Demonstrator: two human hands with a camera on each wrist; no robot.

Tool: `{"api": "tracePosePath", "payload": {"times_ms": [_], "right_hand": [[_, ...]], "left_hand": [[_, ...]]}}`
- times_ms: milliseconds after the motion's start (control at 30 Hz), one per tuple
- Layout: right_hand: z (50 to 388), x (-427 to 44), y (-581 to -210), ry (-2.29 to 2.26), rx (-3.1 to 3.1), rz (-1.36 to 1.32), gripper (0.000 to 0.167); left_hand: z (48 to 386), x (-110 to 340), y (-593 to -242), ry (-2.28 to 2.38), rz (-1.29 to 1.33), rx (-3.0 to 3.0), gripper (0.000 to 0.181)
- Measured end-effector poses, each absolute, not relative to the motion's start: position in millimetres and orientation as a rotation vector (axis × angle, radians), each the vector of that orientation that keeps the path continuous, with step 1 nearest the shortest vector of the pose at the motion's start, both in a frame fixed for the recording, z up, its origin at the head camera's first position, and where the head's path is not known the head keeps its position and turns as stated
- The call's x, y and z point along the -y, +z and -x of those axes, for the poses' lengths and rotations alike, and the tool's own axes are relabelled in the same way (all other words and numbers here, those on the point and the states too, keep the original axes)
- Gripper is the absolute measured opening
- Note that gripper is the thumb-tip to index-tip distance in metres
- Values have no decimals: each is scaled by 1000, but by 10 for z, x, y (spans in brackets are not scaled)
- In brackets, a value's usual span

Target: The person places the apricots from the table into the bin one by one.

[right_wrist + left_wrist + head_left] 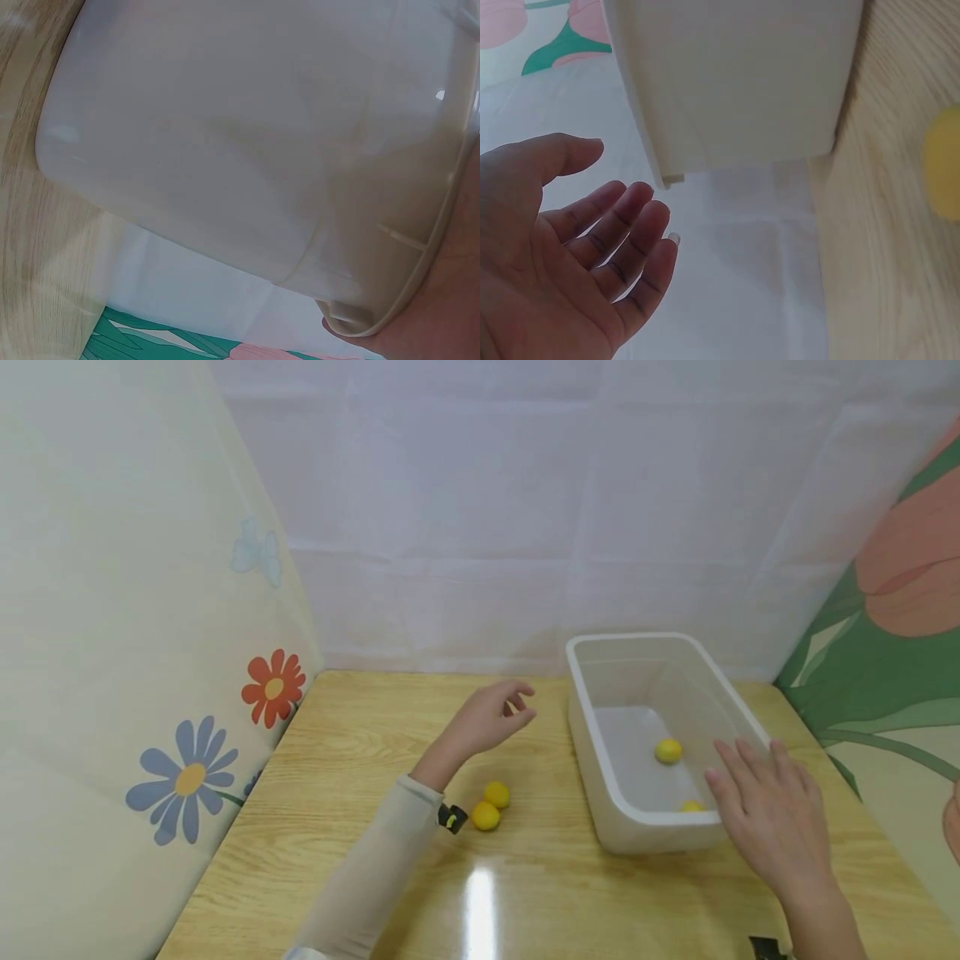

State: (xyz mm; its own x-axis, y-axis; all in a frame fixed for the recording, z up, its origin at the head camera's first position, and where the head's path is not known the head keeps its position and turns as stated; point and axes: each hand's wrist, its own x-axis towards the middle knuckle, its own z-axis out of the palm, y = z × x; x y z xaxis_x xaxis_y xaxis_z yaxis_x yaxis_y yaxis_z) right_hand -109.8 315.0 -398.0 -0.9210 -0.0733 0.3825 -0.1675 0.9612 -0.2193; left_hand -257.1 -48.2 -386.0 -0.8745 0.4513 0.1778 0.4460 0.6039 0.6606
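My left hand (491, 717) is held above the table with its fingers loosely bent and nothing in them. The left wrist view shows its bare palm (555, 285) beside the outer wall of a white plastic bin (735, 82). Below that wrist, two small yellow lemon-like things (486, 816) lie touching on the table. Over the bin's near right rim (750, 714) is my right hand (780, 818), fingers extended and back up; it appears to rest on the rim. Inside the bin are a yellow lemon-like thing (668, 751) and another, partly hidden by the near rim.
The wood-grain table (360, 727) is bounded by a pale cloth (450, 527) at the back and printed floral cloths at left and right. A light glare shows at the front of the table. Black wrist straps (452, 818) are on the arms.
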Motion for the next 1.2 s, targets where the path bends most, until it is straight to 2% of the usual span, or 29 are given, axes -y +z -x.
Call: {"api": "tracePosePath", "payload": {"times_ms": [1200], "right_hand": [[1132,-3160,-3972,359,2746,-167,52]], "left_hand": [[2491,1055,-4452,968,-823,-2605,42]]}}
